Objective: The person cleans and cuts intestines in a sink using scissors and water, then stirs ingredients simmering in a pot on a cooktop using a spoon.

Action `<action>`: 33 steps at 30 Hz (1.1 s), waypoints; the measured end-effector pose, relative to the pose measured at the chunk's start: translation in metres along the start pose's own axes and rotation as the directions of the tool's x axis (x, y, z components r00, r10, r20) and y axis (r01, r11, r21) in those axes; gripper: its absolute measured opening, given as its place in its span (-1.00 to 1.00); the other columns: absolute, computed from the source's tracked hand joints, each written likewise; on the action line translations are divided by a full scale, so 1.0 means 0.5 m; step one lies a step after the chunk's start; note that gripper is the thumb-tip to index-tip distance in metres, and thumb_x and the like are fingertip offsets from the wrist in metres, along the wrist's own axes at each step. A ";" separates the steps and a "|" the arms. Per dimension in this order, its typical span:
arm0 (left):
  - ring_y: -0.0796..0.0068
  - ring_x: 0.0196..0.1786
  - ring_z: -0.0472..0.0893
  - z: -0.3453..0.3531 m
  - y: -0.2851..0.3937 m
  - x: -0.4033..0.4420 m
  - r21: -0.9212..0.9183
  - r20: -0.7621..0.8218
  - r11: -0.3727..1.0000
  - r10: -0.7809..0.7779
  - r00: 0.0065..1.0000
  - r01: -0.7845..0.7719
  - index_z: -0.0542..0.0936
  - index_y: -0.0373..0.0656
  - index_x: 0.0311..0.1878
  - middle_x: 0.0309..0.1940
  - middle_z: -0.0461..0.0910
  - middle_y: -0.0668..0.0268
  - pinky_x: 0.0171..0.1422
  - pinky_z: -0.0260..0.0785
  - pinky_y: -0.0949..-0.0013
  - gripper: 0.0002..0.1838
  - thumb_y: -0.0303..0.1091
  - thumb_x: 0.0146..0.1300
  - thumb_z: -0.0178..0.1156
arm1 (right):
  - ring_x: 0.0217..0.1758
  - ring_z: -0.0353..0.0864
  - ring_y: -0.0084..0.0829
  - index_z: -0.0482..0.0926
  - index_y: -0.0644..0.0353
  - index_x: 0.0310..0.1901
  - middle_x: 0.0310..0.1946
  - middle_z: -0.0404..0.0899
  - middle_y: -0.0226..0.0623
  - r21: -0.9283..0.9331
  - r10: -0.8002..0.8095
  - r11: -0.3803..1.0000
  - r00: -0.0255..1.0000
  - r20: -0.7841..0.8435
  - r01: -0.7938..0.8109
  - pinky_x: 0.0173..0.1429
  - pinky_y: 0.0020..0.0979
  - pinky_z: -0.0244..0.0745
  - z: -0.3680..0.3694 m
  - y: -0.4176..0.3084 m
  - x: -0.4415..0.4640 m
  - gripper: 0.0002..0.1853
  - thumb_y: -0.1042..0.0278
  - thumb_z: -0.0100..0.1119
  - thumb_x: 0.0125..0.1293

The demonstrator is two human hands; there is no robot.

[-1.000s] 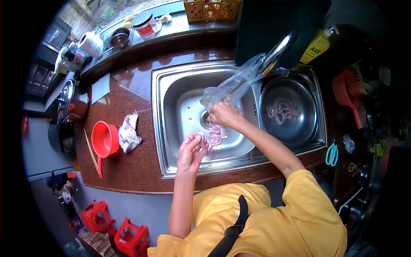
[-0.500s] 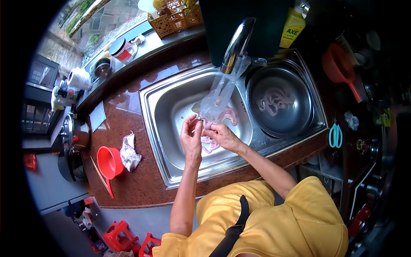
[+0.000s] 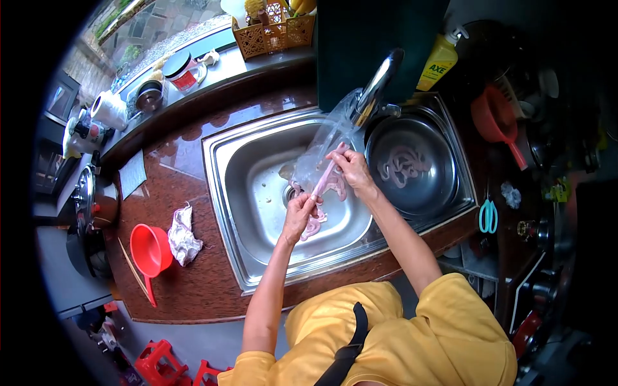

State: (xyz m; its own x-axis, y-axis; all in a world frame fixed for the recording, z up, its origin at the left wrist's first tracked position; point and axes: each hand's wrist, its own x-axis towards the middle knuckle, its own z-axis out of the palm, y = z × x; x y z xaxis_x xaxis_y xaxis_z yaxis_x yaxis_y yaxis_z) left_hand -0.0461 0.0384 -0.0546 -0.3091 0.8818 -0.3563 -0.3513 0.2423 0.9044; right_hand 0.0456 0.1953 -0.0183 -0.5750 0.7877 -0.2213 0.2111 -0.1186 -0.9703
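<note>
Between my two hands, over the left sink basin, a pale pink length of raw intestine is stretched slantwise. My left hand grips its lower end, and my right hand pinches the upper end near the tap. More intestine lies below in the basin, partly hidden by my hands. A clear plastic bag hangs from the chrome tap, just behind the stretched piece. In the right basin sits a dark metal bowl with coiled intestine in it.
On the counter to the left are a red dipper, a crumpled white cloth and chopsticks. Blue-handled scissors and another red dipper lie on the right. A yellow soap bottle stands behind the tap.
My hands were close together over the basin; now my right hand has moved up and right, my left slightly down, stretching the intestine between them. The view has shifted slightly.
</note>
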 end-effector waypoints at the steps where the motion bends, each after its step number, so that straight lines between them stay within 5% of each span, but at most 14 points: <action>1: 0.72 -0.60 0.32 -0.003 0.000 0.011 0.015 -0.010 0.999 -0.037 0.999 0.037 0.54 -0.27 -0.33 -0.66 0.36 0.46 -0.51 0.23 0.61 -0.70 -0.24 0.30 -0.06 | -0.47 0.43 -0.57 0.56 0.33 -0.36 -0.53 0.49 -0.33 -0.111 0.026 0.994 0.999 0.027 -0.023 -0.33 -0.48 0.36 -0.007 0.014 0.021 -0.76 0.31 0.03 0.22; 3: 0.74 -0.65 0.27 0.002 0.005 0.041 0.095 -0.054 0.995 -0.035 0.998 0.040 0.54 -0.23 -0.36 -0.68 0.31 0.50 -0.58 0.14 0.63 -0.70 -0.20 0.30 -0.04 | -0.48 0.43 -0.55 0.57 0.32 -0.24 -0.49 0.50 -0.35 -0.401 0.119 0.914 0.985 0.125 -0.060 -0.39 -0.55 0.36 -0.022 0.006 0.042 -0.72 0.26 -0.01 0.25; 6: 0.71 -0.67 0.23 0.007 0.021 0.091 0.219 -0.102 0.973 -0.047 0.994 0.069 0.55 -0.24 -0.41 -0.72 0.28 0.48 -0.61 0.08 0.56 -0.67 -0.16 0.26 0.00 | -0.44 0.51 -0.47 0.56 0.33 -0.21 -0.45 0.54 -0.27 -0.444 0.113 0.896 0.979 0.170 -0.026 -0.32 -0.47 0.44 -0.021 0.014 0.060 -0.70 0.25 -0.02 0.24; 10: 0.60 -0.62 0.32 0.000 0.004 0.164 0.396 -0.105 0.915 -0.041 0.994 0.079 0.57 -0.29 -0.38 -0.72 0.36 0.36 -0.51 0.18 0.41 -0.66 -0.16 0.20 0.03 | -0.36 0.56 -0.23 0.53 0.29 -0.14 -0.39 0.55 -0.15 -0.636 -0.174 0.729 0.967 0.184 0.253 -0.21 -0.36 0.47 -0.028 0.036 0.074 -0.74 0.38 0.01 0.16; 16: 0.58 -0.56 0.37 0.012 0.024 0.201 0.370 -0.101 0.912 -0.149 0.984 0.176 0.52 -0.26 -0.13 -0.66 0.39 0.31 -0.42 0.24 0.39 -0.69 -0.26 0.16 -0.02 | -0.11 0.50 -0.21 0.49 0.29 -0.16 -0.19 0.46 -0.14 -0.564 -0.221 0.733 0.917 0.332 0.381 -0.01 -0.36 0.41 -0.008 0.030 0.067 -0.76 0.60 -0.02 0.11; 17: 0.49 -0.52 0.45 -0.001 -0.007 0.222 0.380 -0.072 0.920 -0.074 0.995 0.096 0.53 -0.22 -0.11 -0.59 0.48 0.22 -0.35 0.29 0.35 -0.69 -0.27 0.14 -0.02 | -0.08 0.47 -0.21 0.46 0.29 -0.15 -0.14 0.42 -0.14 -0.541 -0.221 0.742 0.906 0.361 0.397 0.02 -0.34 0.39 -0.001 0.041 0.073 -0.75 0.65 -0.03 0.10; 20: 0.63 -0.56 0.37 -0.007 0.014 0.226 0.547 -0.076 0.837 0.011 0.997 0.032 0.54 -0.23 -0.20 -0.61 0.38 0.42 -0.51 0.30 0.50 -0.74 -0.27 0.20 -0.04 | -0.10 0.46 -0.14 0.45 0.29 -0.17 -0.15 0.42 -0.09 -0.527 -0.171 0.750 0.886 0.430 0.400 0.02 -0.28 0.38 0.011 0.069 0.095 -0.79 0.59 -0.07 0.14; 24: 0.27 -0.45 0.55 -0.014 0.032 0.238 0.742 -0.128 0.670 0.167 0.977 -0.017 0.55 -0.30 -0.33 -0.56 0.53 0.09 -0.30 0.36 0.25 -0.71 -0.25 0.18 -0.03 | -0.08 0.43 -0.04 0.46 0.28 -0.23 -0.21 0.45 0.00 -0.565 -0.207 0.629 0.816 0.540 0.534 0.03 -0.21 0.34 0.019 0.099 0.138 -0.82 0.49 -0.12 0.18; 25: 0.01 -0.34 0.55 -0.014 0.041 0.239 0.779 -0.133 0.626 0.159 0.978 0.004 0.54 -0.31 -0.37 -0.49 0.51 -0.09 -0.22 0.34 0.13 -0.70 -0.26 0.18 -0.05 | -0.07 0.43 -0.02 0.46 0.28 -0.24 -0.23 0.46 0.02 -0.595 -0.186 0.589 0.808 0.559 0.547 0.04 -0.20 0.33 0.020 0.101 0.145 -0.82 0.46 -0.12 0.18; 30: -0.15 -0.28 0.48 -0.024 0.039 0.243 0.907 -0.057 0.419 0.231 0.971 -0.046 0.54 -0.29 -0.42 -0.45 0.48 -0.13 -0.21 0.34 0.05 -0.74 -0.28 0.16 -0.03 | -0.13 0.48 -0.06 0.52 0.26 -0.31 -0.25 0.49 -0.02 -0.694 -0.065 0.422 0.783 0.619 0.583 -0.08 -0.20 0.39 0.028 0.102 0.163 -0.83 0.40 -0.05 0.16; 33: -0.14 -0.30 0.48 -0.045 0.033 0.240 0.930 -0.013 0.361 0.233 0.972 -0.074 0.53 -0.30 -0.43 -0.47 0.48 -0.13 -0.22 0.34 0.04 -0.74 -0.28 0.15 -0.01 | -0.18 0.53 -0.14 0.54 0.23 -0.42 -0.30 0.52 -0.10 -0.641 -0.163 0.295 0.698 0.697 0.709 -0.17 -0.24 0.44 0.023 0.091 0.156 -0.87 0.46 -0.03 0.08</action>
State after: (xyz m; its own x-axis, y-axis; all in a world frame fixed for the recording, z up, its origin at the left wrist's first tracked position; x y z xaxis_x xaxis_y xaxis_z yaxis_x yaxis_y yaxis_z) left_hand -0.1087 0.1391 -0.0878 -0.3935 0.9088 -0.1390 0.7179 0.3982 0.5710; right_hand 0.0014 0.2443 -0.0808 -0.9869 0.1475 -0.0649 0.1611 0.9109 -0.3799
